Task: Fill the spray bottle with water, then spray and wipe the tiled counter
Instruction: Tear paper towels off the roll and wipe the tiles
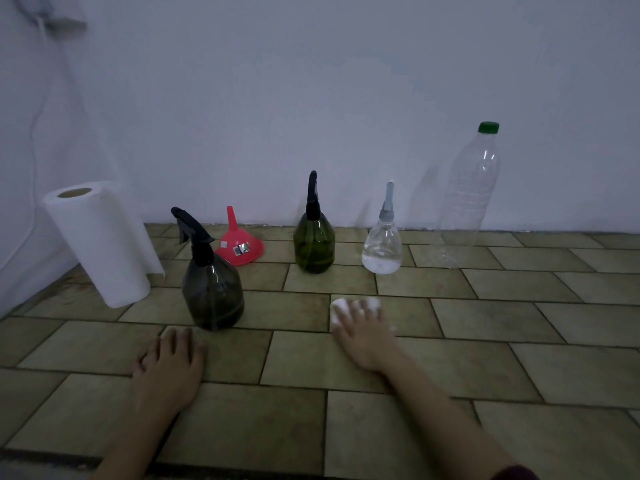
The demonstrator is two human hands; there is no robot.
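My right hand [363,332] lies flat, fingers spread, pressing a white paper wad [337,311] mostly hidden beneath it on the tiled counter [519,323]. Left hand [169,368] rests flat, holding nothing, just before the dark spray bottle [212,289]. Funnel [239,245] stickers unreadable.

Paper wad [341,305] mostly hidden under right hand [363,332]; edges blurry.

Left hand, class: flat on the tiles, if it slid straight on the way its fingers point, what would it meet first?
Probably the dark spray bottle, standing just beyond and slightly right of the left hand; depth is uncertain, so it might only graze the base.
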